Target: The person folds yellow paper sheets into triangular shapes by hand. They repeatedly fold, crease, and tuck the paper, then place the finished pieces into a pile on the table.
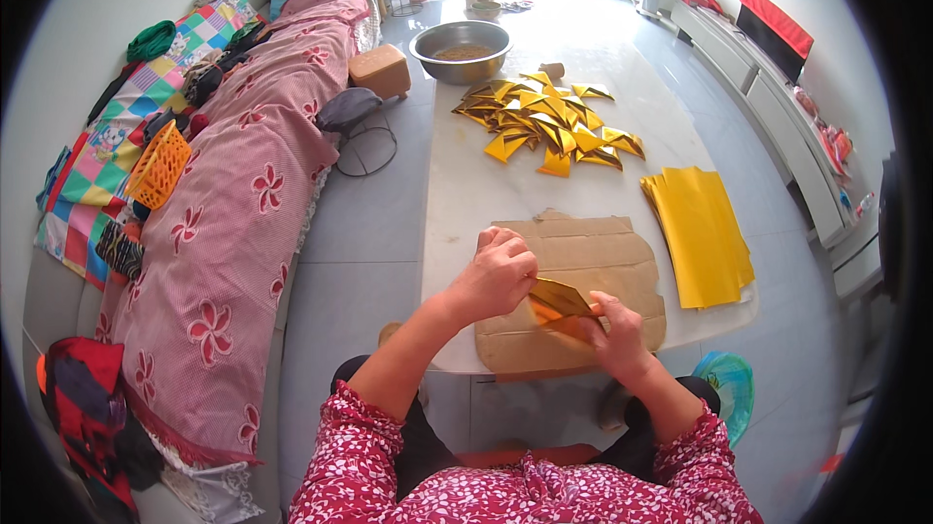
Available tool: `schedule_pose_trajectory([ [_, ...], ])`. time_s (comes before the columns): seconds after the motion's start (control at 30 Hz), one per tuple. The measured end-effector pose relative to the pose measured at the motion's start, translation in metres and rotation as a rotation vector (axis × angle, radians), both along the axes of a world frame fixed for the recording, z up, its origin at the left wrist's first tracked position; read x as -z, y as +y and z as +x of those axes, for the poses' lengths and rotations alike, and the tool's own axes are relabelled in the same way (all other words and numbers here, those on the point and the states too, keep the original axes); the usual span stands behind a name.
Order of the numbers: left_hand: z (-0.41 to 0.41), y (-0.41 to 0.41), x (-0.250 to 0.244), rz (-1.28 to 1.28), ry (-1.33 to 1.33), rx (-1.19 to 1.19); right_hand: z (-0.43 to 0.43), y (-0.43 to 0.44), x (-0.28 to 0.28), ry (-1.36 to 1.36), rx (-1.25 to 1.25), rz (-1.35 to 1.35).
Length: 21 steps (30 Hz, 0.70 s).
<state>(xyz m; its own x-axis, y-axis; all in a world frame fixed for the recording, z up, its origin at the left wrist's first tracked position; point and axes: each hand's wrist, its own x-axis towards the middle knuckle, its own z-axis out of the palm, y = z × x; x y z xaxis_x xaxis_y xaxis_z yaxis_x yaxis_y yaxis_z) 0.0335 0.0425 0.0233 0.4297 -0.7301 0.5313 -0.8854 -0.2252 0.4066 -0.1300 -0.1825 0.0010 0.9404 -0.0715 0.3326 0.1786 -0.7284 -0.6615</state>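
Between my two hands a sheet of shiny gold foil paper, partly folded, is held a little above a flat piece of brown cardboard. My left hand pinches its left corner, the fingers curled. On the opposite side my right hand grips the edge between thumb and fingers. The lower part of the foil is blurred. To the right of the cardboard lies a stack of flat yellow-gold paper sheets. Farther back is a heap of folded gold foil pieces.
A metal basin with brown grains inside stands behind the heap on the pale tabletop, near a small brown cylinder. On the left are a covered sofa, a brown stool and an orange basket. A blue-green bin stands at lower right.
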Motion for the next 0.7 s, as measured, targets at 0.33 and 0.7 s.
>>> schedule_pose_trajectory([
  [0.33,-0.040,-0.010,0.002,0.045,-0.299,0.190,0.009,-0.015,0.001,-0.368,-0.135,-0.382],
  [0.7,-0.068,-0.013,0.021,0.363,-0.123,0.171,-0.005,-0.006,-0.005,0.042,-0.351,-0.574],
])
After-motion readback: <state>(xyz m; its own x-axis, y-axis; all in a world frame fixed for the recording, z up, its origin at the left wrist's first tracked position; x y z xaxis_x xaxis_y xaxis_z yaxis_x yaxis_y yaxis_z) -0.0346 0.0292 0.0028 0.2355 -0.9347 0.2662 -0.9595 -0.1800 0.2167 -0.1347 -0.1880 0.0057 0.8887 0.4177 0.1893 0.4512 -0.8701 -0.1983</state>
